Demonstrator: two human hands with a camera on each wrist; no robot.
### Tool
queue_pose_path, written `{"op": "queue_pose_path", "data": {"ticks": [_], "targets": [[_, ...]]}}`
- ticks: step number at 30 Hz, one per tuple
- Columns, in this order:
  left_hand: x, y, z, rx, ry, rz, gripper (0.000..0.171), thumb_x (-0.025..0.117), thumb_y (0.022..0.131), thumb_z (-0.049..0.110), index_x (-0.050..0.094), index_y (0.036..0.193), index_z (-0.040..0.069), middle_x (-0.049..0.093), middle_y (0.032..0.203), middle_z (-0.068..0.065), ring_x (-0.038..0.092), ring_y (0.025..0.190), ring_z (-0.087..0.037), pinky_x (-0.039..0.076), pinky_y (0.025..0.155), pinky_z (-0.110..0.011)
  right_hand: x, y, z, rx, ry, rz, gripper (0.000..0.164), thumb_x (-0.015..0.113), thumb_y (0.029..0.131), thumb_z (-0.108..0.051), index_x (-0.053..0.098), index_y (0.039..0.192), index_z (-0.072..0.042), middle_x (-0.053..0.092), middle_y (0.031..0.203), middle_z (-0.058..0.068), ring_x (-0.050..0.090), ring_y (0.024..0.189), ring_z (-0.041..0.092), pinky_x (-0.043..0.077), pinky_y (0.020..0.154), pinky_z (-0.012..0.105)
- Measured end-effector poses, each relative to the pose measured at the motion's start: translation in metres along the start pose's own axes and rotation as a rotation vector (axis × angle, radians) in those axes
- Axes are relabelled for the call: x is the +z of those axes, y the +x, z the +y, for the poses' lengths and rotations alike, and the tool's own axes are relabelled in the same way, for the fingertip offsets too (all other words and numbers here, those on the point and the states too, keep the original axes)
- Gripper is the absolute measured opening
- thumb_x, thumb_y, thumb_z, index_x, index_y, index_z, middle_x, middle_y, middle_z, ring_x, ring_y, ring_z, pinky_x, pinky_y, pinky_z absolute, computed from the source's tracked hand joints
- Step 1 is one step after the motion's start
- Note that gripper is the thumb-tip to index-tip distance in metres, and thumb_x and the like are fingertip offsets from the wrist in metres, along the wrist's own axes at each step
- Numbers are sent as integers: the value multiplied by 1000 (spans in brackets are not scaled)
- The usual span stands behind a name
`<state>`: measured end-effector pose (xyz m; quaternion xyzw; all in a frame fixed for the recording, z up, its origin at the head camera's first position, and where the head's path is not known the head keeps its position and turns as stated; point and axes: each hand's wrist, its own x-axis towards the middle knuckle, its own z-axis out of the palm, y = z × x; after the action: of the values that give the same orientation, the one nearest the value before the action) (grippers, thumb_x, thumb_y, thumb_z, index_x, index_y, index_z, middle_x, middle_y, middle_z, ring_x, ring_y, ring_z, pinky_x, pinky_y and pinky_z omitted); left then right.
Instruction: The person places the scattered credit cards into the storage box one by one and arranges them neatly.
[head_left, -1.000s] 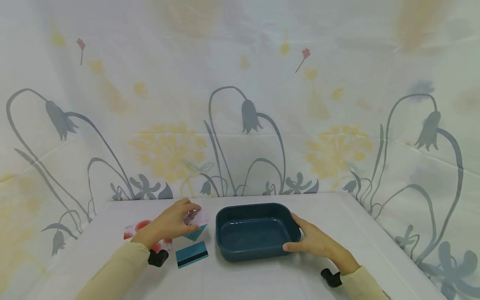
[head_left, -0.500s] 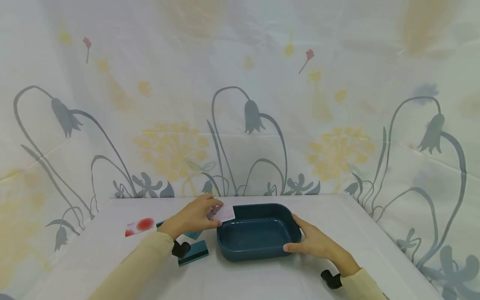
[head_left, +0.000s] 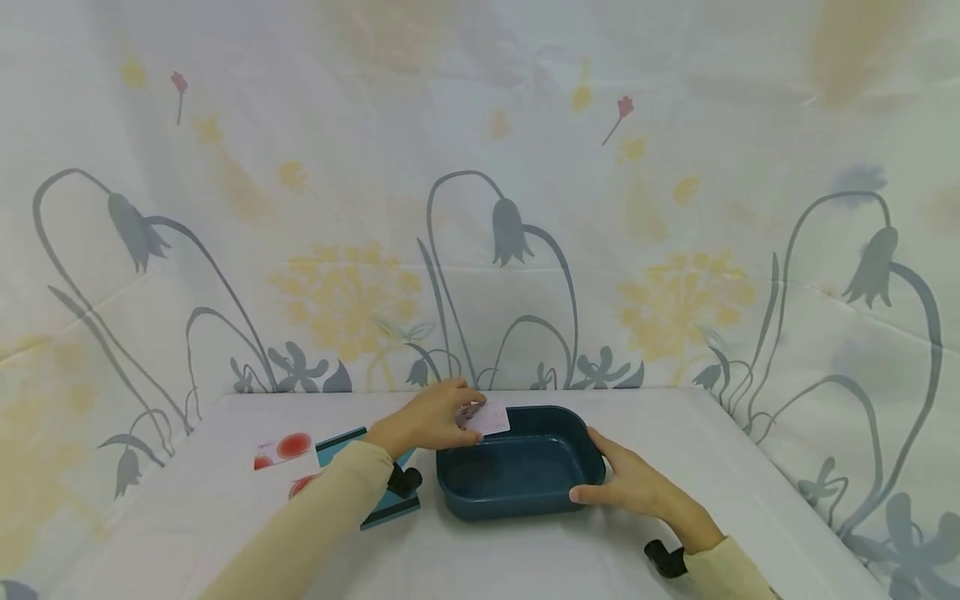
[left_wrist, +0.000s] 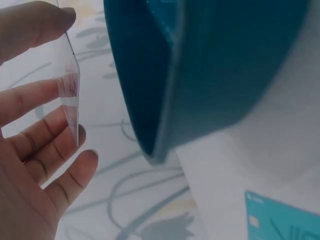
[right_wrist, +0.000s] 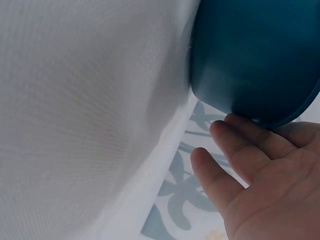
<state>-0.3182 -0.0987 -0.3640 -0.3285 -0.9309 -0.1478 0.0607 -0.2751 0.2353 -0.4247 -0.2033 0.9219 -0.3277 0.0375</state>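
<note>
In the head view, my left hand (head_left: 431, 417) pinches a pale pink-white card (head_left: 491, 418) over the back left part of a dark teal rectangular dish (head_left: 517, 507). The left wrist view shows this card (left_wrist: 72, 92) nearly edge-on, between thumb and fingers, apart from the dish wall (left_wrist: 225, 75). My right hand (head_left: 645, 487) holds the dish's right end, thumb at the front wall and fingers round the far side. Up close in the right wrist view, the fingers of that hand (right_wrist: 270, 175) touch the outer wall of the dish (right_wrist: 255, 60).
Left of the dish lie several cards on a white-covered table (head_left: 555, 562): a red-patterned card (head_left: 285, 448), another red one (head_left: 302, 485) partly under the sleeve, and teal cards (head_left: 341, 446), some covered by the left arm. A flower-printed curtain (head_left: 480, 208) stands behind the table.
My left hand has moved right with the card, from above the loose cards to over the dish's left side. More loose cards show behind the arm. The right hand and dish stay put.
</note>
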Motion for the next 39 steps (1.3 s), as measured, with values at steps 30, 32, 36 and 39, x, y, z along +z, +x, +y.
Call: {"op": "queue_pose_path", "data": {"ticks": [30,32,36,39], "targets": [[26,65,43,71,33,-153,53,76,78,41,64,125,20,49,93,7,45,82,-10,39,70,-22,0,2,3,5,-7,-3,107,74,76,-51,19,149,5,26,152,22,27,138,40,26,106,57],[29,68,46,76,29,-156,53,76,78,41,64,125,20,49,94,6,45,82,-9,39,70,-22,0,2,3,6,-2,-5,108,74,76,-51,18,149,5,26,152,22,27,138,40,26,106,58],[35,72,51,83,27,-166,52,76,78,40,64,124,20,49,95,6,45,83,-10,40,71,-21,0,2,3,-5,-5,-2,108,74,75,-52,19,149,5,27,152,22,28,137,39,26,106,57],[41,74,54,82,43,-188,51,77,78,41,64,123,21,49,95,7,45,83,-9,40,72,-21,0,3,4,-20,-11,1,108,74,75,-53,20,149,5,27,151,22,28,137,39,26,106,57]]}}
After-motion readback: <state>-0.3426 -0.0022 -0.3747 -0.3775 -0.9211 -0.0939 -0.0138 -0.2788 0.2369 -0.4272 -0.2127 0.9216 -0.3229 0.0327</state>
